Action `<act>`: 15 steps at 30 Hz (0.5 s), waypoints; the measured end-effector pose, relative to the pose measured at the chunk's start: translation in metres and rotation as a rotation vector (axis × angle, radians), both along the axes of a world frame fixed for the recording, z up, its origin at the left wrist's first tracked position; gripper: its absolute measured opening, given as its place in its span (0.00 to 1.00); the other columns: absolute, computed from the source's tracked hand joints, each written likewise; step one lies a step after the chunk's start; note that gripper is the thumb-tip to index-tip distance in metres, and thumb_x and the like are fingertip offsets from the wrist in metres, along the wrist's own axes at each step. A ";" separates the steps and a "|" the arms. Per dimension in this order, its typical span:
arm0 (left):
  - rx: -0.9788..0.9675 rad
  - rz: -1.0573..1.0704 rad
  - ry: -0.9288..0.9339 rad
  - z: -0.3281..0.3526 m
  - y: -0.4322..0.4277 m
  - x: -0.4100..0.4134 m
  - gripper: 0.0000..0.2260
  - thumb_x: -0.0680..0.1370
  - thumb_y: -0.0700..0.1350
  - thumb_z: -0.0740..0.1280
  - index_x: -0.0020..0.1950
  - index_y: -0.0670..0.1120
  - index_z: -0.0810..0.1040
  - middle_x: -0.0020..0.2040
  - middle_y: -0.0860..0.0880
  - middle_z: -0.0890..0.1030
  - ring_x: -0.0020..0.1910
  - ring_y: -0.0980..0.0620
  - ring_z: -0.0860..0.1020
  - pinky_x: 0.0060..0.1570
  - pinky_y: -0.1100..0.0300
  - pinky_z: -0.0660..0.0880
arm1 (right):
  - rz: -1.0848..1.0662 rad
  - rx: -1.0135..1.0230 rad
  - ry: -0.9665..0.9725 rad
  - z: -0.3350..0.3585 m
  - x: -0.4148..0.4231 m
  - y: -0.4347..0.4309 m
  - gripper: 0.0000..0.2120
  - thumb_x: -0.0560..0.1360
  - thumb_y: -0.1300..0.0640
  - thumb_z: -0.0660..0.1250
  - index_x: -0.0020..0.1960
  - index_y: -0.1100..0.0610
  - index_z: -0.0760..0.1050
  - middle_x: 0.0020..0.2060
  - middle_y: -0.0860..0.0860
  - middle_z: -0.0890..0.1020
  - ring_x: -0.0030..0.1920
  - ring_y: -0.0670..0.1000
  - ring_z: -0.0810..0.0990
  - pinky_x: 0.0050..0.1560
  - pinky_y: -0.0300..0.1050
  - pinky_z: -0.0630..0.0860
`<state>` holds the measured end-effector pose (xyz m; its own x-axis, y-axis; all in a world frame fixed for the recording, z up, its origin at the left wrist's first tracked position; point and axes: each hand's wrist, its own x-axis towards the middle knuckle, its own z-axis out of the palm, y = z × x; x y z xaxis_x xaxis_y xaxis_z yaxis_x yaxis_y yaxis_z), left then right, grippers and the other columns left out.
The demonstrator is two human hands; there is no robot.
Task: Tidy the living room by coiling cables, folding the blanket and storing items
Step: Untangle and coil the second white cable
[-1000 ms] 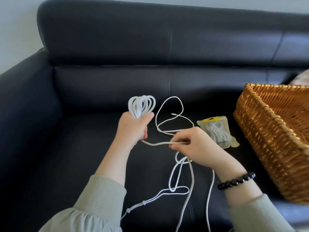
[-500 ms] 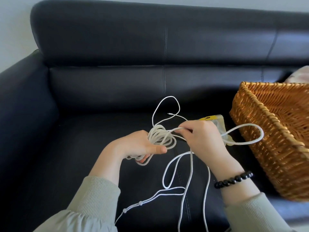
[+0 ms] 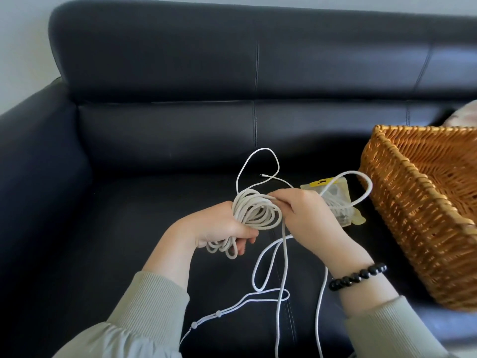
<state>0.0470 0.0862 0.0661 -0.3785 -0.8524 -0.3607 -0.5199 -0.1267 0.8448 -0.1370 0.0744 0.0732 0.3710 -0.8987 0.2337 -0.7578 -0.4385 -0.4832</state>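
Note:
My left hand (image 3: 222, 228) grips a bundle of white cable loops (image 3: 255, 211) above the black sofa seat. My right hand (image 3: 307, 215) pinches the loose run of the same white cable right beside the bundle. From that pinch a big loop (image 3: 361, 188) arcs out to the right, toward the basket. More slack cable (image 3: 268, 267) hangs down between my forearms and trails off the bottom of the view. A thinner white cable (image 3: 258, 161) loops on the seat behind the bundle.
A wicker basket (image 3: 402, 228) stands on the sofa at the right. A clear pouch with a yellow tab (image 3: 338, 192), holding a white cable, lies between my right hand and the basket. The black leather sofa (image 3: 154, 140) fills the view; a pale cushion (image 3: 464, 115) peeks out behind the basket.
My left hand lowered and tilted the bundle from upright to lying sideways. My right hand drew the loose cable up to the bundle, throwing a loop toward the basket.

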 end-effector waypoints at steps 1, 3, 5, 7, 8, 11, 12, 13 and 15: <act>0.011 -0.017 0.048 0.000 0.000 0.001 0.09 0.78 0.38 0.66 0.38 0.41 0.77 0.26 0.47 0.76 0.36 0.47 0.81 0.43 0.53 0.78 | 0.023 0.046 -0.057 -0.001 0.000 0.000 0.11 0.80 0.55 0.59 0.53 0.51 0.80 0.41 0.46 0.83 0.44 0.45 0.79 0.46 0.42 0.76; 0.053 -0.034 0.131 0.002 0.001 0.002 0.10 0.79 0.37 0.64 0.37 0.41 0.75 0.27 0.45 0.76 0.37 0.45 0.83 0.45 0.50 0.79 | 0.059 0.148 -0.191 -0.003 -0.001 -0.001 0.13 0.81 0.56 0.57 0.58 0.49 0.79 0.45 0.42 0.82 0.49 0.41 0.79 0.51 0.39 0.76; 0.092 -0.037 0.181 0.003 0.001 0.003 0.10 0.79 0.36 0.64 0.38 0.40 0.75 0.26 0.45 0.76 0.32 0.47 0.82 0.38 0.54 0.79 | 0.116 0.266 -0.392 -0.003 -0.003 -0.005 0.13 0.81 0.55 0.57 0.61 0.51 0.78 0.51 0.43 0.83 0.54 0.41 0.79 0.57 0.44 0.76; 0.110 -0.034 0.225 0.003 0.001 0.004 0.08 0.79 0.36 0.64 0.40 0.39 0.74 0.26 0.46 0.75 0.28 0.49 0.79 0.34 0.57 0.77 | 0.212 0.398 -0.580 -0.001 -0.009 -0.008 0.16 0.79 0.48 0.59 0.61 0.52 0.78 0.53 0.48 0.83 0.57 0.46 0.80 0.58 0.48 0.75; 0.114 -0.034 0.246 0.004 0.001 0.005 0.07 0.79 0.36 0.64 0.40 0.39 0.74 0.26 0.46 0.74 0.27 0.50 0.78 0.33 0.57 0.76 | 0.265 0.456 -0.648 0.000 -0.012 -0.009 0.19 0.76 0.44 0.61 0.61 0.53 0.78 0.54 0.50 0.83 0.58 0.49 0.80 0.59 0.50 0.74; 0.125 -0.046 0.273 0.004 0.002 0.006 0.07 0.79 0.35 0.64 0.40 0.39 0.75 0.26 0.45 0.73 0.25 0.51 0.76 0.32 0.58 0.76 | 0.343 0.584 -0.755 -0.002 -0.018 -0.009 0.35 0.65 0.36 0.71 0.63 0.58 0.76 0.57 0.56 0.81 0.59 0.60 0.78 0.59 0.56 0.72; 0.127 -0.054 0.270 0.004 0.002 0.006 0.08 0.79 0.35 0.64 0.39 0.39 0.75 0.26 0.45 0.73 0.25 0.51 0.75 0.33 0.58 0.76 | 0.342 0.621 -0.790 -0.003 -0.018 -0.010 0.37 0.62 0.36 0.74 0.63 0.59 0.76 0.57 0.58 0.81 0.59 0.64 0.77 0.57 0.59 0.71; 0.129 -0.066 0.268 0.004 0.002 0.005 0.08 0.79 0.35 0.64 0.39 0.39 0.75 0.25 0.46 0.73 0.25 0.51 0.75 0.33 0.58 0.76 | 0.332 0.652 -0.828 -0.004 -0.018 -0.012 0.38 0.60 0.38 0.77 0.62 0.60 0.76 0.56 0.60 0.81 0.59 0.66 0.76 0.57 0.62 0.71; 0.137 -0.092 0.263 0.004 0.002 0.004 0.07 0.78 0.34 0.65 0.40 0.39 0.75 0.26 0.46 0.73 0.25 0.51 0.75 0.34 0.58 0.77 | 0.308 0.710 -0.904 -0.006 -0.017 -0.015 0.37 0.57 0.41 0.80 0.59 0.61 0.78 0.53 0.61 0.82 0.54 0.67 0.78 0.55 0.63 0.72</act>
